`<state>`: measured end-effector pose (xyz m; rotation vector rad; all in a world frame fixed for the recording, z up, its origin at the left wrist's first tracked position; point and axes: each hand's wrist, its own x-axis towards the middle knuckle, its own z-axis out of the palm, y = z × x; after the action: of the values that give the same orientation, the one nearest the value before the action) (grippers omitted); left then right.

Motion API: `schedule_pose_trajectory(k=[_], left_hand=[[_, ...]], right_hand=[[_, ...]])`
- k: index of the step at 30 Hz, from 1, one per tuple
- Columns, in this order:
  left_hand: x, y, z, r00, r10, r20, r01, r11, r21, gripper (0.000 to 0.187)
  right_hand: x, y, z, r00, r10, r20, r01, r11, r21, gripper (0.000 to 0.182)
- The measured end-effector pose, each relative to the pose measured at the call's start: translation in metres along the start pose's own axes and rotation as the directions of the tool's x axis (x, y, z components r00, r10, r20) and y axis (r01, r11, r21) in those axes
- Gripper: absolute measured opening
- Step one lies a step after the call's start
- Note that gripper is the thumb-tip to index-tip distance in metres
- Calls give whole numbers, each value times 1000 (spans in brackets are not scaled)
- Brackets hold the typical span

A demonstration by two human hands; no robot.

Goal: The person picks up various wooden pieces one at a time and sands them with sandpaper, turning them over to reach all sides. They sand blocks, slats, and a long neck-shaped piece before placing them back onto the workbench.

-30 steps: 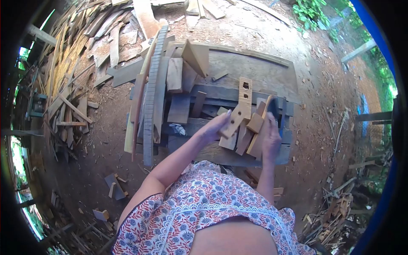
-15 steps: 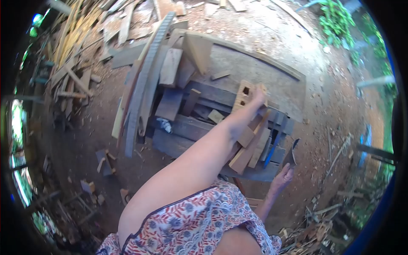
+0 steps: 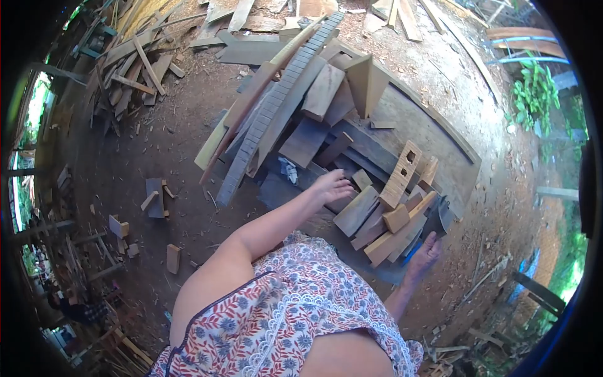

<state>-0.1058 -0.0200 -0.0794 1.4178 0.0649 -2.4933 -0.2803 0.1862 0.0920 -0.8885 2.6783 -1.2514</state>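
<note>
Left hand [image 3: 331,188] hovers empty, fingers spread, near a wood block [image 3: 356,212]; right hand [image 3: 426,252] pinches the dark sheet [image 3: 439,217], best held firmly, clear of the holed block [image 3: 399,181].

A rough, seemingly open-sided woodworking shop: wood chips [image 3: 370,53] litter a bare dirt floor [image 3: 116,169], loose boards [image 3: 148,66] lie heaped at upper left, cut wooden blocks [image 3: 357,211] and a timber piece with holes [image 3: 398,178] crowd a low workbench [image 3: 447,141], and leafy green plants [image 3: 535,94] grow at right.
</note>
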Motion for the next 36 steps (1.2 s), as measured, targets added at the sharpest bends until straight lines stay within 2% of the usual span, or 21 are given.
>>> schedule_pose_trajectory(k=[2,4,5,6,7,8,10,12,15,18,20,21,22,23,24,25,28,29,32,34,36], left_hand=[[2,18,-20,998,33,-53,-40,992,-118,51],[10,29,-21,951,295,-94,-263,930,256,51],[15,37,-17,899,434,66,-361,646,672,53],[16,39,-10,900,430,75,-367,651,665,53],[18,38,-3,660,738,138,-437,228,870,54],[20,38,5,336,886,319,-298,-221,929,55],[27,45,14,345,885,312,-217,-248,944,53],[31,50,23,571,766,295,-33,-338,940,54],[62,48,19,527,775,349,10,-416,909,51],[36,55,28,506,741,441,-80,-469,879,52],[24,59,31,438,728,528,-475,-311,823,51],[17,60,33,453,731,510,-594,-179,784,45],[6,61,38,456,720,524,-597,-189,780,45],[-6,62,43,710,578,403,-660,344,669,42],[-21,64,47,878,307,366,-451,786,423,39],[-40,70,43,890,121,439,-314,861,401,34],[-58,62,38,846,-77,528,-128,931,340,32],[-86,48,48,892,85,443,-300,845,443,28],[-118,47,45,824,-24,566,-192,928,320,27],[-124,50,45,816,-74,573,-122,947,297,28],[-137,49,40,899,-27,438,-206,855,475,26]], right_hand=[[-10,-33,20,997,55,47,-55,998,12,39],[-18,-65,36,993,-116,17,114,990,86,35],[-21,-66,38,989,-116,93,113,993,37,29],[-25,-72,41,988,-124,89,122,992,27,29],[-29,-79,45,982,-168,87,162,984,74,26],[-33,-85,49,974,-211,81,201,972,120,23],[-43,-86,49,975,-205,81,197,975,101,20],[-54,-88,42,980,-187,74,181,981,76,18],[-74,-78,30,986,-47,158,44,999,24,27],[-94,-74,28,997,-65,50,61,995,81,25],[-107,-68,29,998,22,66,-23,1000,14,27],[-113,-66,30,990,95,104,-91,995,-48,29],[-116,-68,33,990,105,90,-102,994,-46,29],[-118,-73,38,995,76,70,-76,997,-5,29],[-120,-79,46,998,48,49,-50,998,37,28],[-119,-92,51,997,63,38,-64,997,42,28],[-104,-145,70,950,-279,142,258,955,147,36],[-106,-161,78,913,-360,192,344,932,110,42],[-104,-165,96,821,-520,236,532,846,15,49],[-98,-157,101,822,-513,245,526,850,17,50],[-89,-155,101,820,-509,260,520,854,33,51]])
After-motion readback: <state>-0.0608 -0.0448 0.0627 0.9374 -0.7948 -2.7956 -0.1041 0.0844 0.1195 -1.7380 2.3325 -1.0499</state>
